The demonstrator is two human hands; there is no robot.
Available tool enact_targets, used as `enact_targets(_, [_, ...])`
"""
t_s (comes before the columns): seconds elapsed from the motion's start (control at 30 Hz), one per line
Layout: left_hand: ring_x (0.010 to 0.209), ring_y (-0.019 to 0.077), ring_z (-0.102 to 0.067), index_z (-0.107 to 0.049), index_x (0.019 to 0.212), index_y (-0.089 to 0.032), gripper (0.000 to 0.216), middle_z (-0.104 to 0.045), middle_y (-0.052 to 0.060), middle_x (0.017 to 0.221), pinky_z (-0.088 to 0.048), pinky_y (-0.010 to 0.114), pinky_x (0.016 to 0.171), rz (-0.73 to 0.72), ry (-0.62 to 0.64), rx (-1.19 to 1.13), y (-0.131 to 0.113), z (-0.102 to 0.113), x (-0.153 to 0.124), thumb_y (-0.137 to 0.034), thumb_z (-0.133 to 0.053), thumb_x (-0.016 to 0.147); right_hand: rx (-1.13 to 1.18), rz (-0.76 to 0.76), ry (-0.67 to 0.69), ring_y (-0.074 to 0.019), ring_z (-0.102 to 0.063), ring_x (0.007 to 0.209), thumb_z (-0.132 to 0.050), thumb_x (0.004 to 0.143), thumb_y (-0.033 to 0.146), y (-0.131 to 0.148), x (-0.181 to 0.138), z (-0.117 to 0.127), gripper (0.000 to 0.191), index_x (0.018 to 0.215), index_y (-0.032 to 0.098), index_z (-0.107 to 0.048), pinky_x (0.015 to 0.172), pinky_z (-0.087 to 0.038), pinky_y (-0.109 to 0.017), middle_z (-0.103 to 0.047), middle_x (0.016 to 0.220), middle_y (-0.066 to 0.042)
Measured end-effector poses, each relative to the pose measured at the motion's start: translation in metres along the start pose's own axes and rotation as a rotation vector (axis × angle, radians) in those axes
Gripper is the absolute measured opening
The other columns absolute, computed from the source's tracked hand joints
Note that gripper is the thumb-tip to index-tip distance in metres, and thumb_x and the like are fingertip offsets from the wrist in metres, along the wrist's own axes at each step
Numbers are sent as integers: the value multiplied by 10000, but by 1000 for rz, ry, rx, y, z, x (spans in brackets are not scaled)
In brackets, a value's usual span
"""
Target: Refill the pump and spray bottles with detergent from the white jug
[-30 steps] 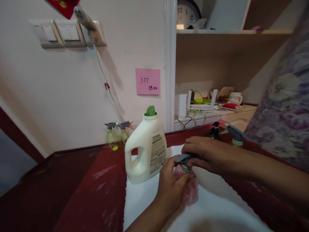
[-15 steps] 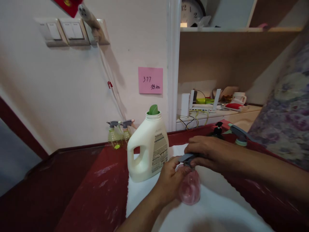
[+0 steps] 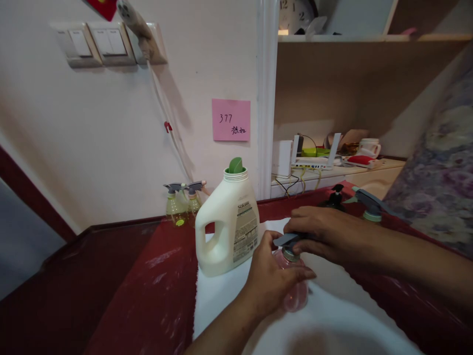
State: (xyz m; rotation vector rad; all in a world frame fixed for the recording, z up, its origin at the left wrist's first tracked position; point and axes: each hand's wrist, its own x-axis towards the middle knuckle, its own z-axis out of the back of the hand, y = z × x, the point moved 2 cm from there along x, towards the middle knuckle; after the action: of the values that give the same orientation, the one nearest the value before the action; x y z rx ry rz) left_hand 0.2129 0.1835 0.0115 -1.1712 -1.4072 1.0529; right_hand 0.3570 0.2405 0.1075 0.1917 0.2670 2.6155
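A small pink see-through spray bottle (image 3: 296, 297) stands on a white cloth (image 3: 218, 305). My left hand (image 3: 269, 276) is closed around its upper body, thumb lying across the front. From above, my right hand (image 3: 325, 231) grips the grey trigger spray head (image 3: 288, 240) at the bottle's neck; its far fingers are partly hidden. Left of both hands, a big cream-white jug (image 3: 218, 246) with a handle and a printed label rests on the cloth. Its threaded mouth has no cap, and a green spout (image 3: 235, 165) shows inside.
Two yellow-green spray bottles (image 3: 176, 212) stand against the wall. At the back right are a black pump bottle (image 3: 335, 197) and another grey spray head (image 3: 371, 202). A red sheet (image 3: 148, 276) covers the table. Behind, a router (image 3: 310, 162) sits on a shelf.
My left thumb has shifted from the bottle's neck down across its front, uncovering the collar. My right hand keeps its hold on the spray head. The view has shifted slightly.
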Motion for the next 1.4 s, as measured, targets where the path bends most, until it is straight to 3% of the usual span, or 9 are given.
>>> enact_targets(0.13, [853, 192, -568, -584, 847, -206, 423, -644, -15, 846, -446, 294, 801, 2, -74, -19, 3, -1, 2, -218, -894, 558, -10, -6, -10, -248, -626, 850, -594, 967, 211, 0, 0, -1, 148, 1004, 168, -731, 722, -432, -351, -635, 917, -64])
enact_targets(0.4, [1192, 286, -576, -754, 1091, -203, 284, -680, 80, 1206, -383, 406, 1078, -91, 251, 154, -5, 16, 0, -359, -651, 878, -21, -38, -2, -257, -642, 873, -617, 949, 193, 1, -1, 1, 116, 988, 172, -724, 724, -432, -353, -643, 931, -64])
enact_targets(0.57, [1109, 244, -618, -596, 1156, -223, 582, -683, 46, 1126, -475, 358, 978, 21, 113, -106, -6, 1, -3, -255, -870, 644, 22, -14, -15, -282, -649, 945, -619, 970, 204, 1, -1, -1, 203, 1144, 218, -723, 774, -453, -384, -671, 989, -70])
enact_targets(0.7, [872, 181, -611, -572, 940, -213, 484, -667, -9, 911, -485, 294, 822, 28, -17, -118, 1, -4, 0, -229, -902, 586, -13, -24, -16, -275, -646, 907, -612, 967, 203, 1, -1, -1, 148, 1051, 180, -730, 745, -444, -370, -669, 967, -78])
enact_targets(0.87, [1076, 251, -608, -725, 1013, -202, 230, -710, 56, 1073, -432, 363, 991, -131, 105, 123, -5, 11, 3, -304, -749, 808, -24, -26, -18, -257, -642, 876, -597, 955, 191, -2, -1, -1, 125, 988, 173, -716, 737, -446, -358, -655, 931, -70])
enact_targets(1.0, [1223, 286, -569, -773, 1075, -230, 252, -699, 78, 1225, -365, 401, 1103, -151, 216, 221, -14, 18, -1, -338, -613, 913, -19, -35, -26, -251, -645, 876, -596, 955, 184, -1, -3, -1, 112, 955, 181, -708, 729, -451, -349, -663, 929, -66])
enact_targets(1.17, [1091, 274, -609, -697, 1122, -208, 388, -696, 65, 1130, -447, 382, 991, -70, 136, 79, -7, 8, -3, -306, -777, 755, -28, -45, -45, -247, -654, 879, -635, 943, 185, 6, -3, 1, 117, 1005, 198, -734, 734, -453, -348, -675, 948, -61])
enact_targets(1.3, [964, 246, -603, -713, 990, -180, 245, -685, 50, 987, -459, 360, 904, -76, 96, 130, 1, 4, -1, -297, -725, 774, -34, -56, -43, -257, -669, 882, -636, 946, 186, 6, -2, 2, 145, 1030, 211, -751, 737, -476, -367, -687, 953, -65])
enact_targets(1.4, [1003, 271, -615, -734, 1018, -172, 270, -716, 73, 1037, -455, 379, 919, -85, 107, 155, 0, 5, 0, -336, -701, 806, -46, 4, -188, -309, -668, 1003, -653, 954, 248, 6, -12, 0, 232, 1169, 258, -740, 842, -511, -458, -710, 1080, -98])
